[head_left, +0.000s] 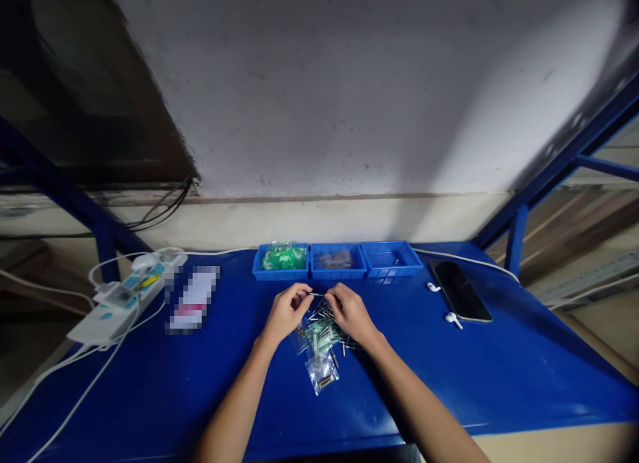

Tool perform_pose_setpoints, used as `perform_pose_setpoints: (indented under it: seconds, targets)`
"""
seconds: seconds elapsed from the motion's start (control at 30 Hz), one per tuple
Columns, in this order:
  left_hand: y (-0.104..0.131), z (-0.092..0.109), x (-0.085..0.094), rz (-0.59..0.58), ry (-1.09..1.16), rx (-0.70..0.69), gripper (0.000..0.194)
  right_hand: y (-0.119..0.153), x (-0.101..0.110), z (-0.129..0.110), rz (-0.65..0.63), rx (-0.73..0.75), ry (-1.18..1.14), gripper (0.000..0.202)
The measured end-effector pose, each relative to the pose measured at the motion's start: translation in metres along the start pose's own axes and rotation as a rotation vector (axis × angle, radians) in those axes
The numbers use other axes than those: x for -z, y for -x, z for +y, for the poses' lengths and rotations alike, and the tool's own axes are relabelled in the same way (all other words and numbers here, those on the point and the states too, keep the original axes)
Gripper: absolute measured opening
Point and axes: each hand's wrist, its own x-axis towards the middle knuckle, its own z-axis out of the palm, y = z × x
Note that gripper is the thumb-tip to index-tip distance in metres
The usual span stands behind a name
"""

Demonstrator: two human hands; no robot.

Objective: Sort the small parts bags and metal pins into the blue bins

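Between my two hands runs a thin, shiny metal rod (316,294), held level just above the table; its exact kind is too small to tell. My left hand (289,308) pinches one end with thumb and forefinger. The other end is in the closed fingers of my right hand (348,311). Beneath them lies a loose pile of similar metal rods (325,308), partly covered by my right hand. Nearer to me are a green-tinted plastic bag (322,335) and a clear small bag (322,372) with brass-coloured pieces inside.
Three blue bins stand behind my hands: one with green packets (284,257), one with clear bags (335,259), one with a few tiny pieces (392,258). A phone (460,291) and white earbuds (453,319) lie right. A power strip (124,300) with cables is left.
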Motion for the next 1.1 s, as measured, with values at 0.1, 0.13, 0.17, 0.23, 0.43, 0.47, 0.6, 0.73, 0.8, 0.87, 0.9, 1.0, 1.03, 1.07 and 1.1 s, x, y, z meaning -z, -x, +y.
perform_pose_setpoints:
  seconds: [0.1, 0.13, 0.17, 0.23, 0.43, 0.47, 0.6, 0.73, 0.8, 0.87, 0.9, 1.0, 1.03, 1.07, 1.1]
  targets:
    - [0.0, 0.002, 0.002, -0.008, -0.01, -0.015, 0.016, 0.001, 0.0, -0.001, 0.0, 0.003, -0.006, 0.022]
    - [0.0, 0.002, 0.003, -0.021, -0.014, -0.017, 0.017, 0.001, 0.001, -0.002, 0.001, 0.001, -0.012, 0.022]
    - [0.0, 0.003, 0.003, -0.03, -0.019, -0.016, 0.018, 0.001, 0.002, -0.003, 0.001, -0.002, -0.019, 0.02]
    - [0.0, 0.003, 0.005, -0.03, -0.032, -0.007, 0.02, 0.001, 0.004, -0.005, -0.003, -0.007, -0.028, 0.018]
    - [0.0, 0.005, 0.002, -0.056, -0.051, 0.01, 0.029, 0.0, 0.005, -0.008, -0.004, 0.006, -0.026, 0.015]
    - [0.0, 0.005, 0.0, -0.058, -0.042, 0.013, 0.03, 0.0, 0.005, -0.009, -0.006, 0.002, -0.027, 0.016]
    - [0.001, 0.005, -0.007, -0.035, 0.023, 0.049, 0.029, 0.0, 0.006, -0.009, -0.002, -0.008, -0.046, 0.013]
    - [0.0, 0.004, -0.01, -0.013, 0.072, 0.098, 0.03, 0.0, 0.005, -0.007, -0.013, 0.016, -0.059, 0.014]
    - [0.0, 0.005, -0.009, -0.022, 0.075, 0.106, 0.033, 0.001, 0.003, -0.005, -0.004, 0.008, -0.056, 0.016]
    - [0.0, 0.007, -0.008, -0.028, 0.063, 0.095, 0.031, 0.001, 0.0, -0.002, 0.01, -0.018, -0.052, 0.015]
    - [0.001, 0.008, -0.007, -0.02, 0.055, 0.084, 0.028, 0.001, -0.001, -0.001, 0.013, -0.032, -0.049, 0.015]
    - [0.002, 0.011, -0.005, 0.02, 0.021, 0.035, 0.021, 0.002, -0.001, 0.0, 0.002, -0.058, -0.028, 0.018]
    - [0.003, 0.011, -0.005, 0.026, 0.006, 0.018, 0.019, 0.001, -0.001, 0.0, -0.002, -0.061, -0.019, 0.019]
    - [0.003, 0.011, -0.005, 0.029, -0.011, 0.005, 0.018, 0.001, -0.001, 0.0, -0.003, -0.062, -0.012, 0.02]
    - [0.003, 0.01, -0.005, 0.029, -0.025, -0.001, 0.018, 0.001, -0.001, -0.001, -0.003, -0.061, -0.008, 0.021]
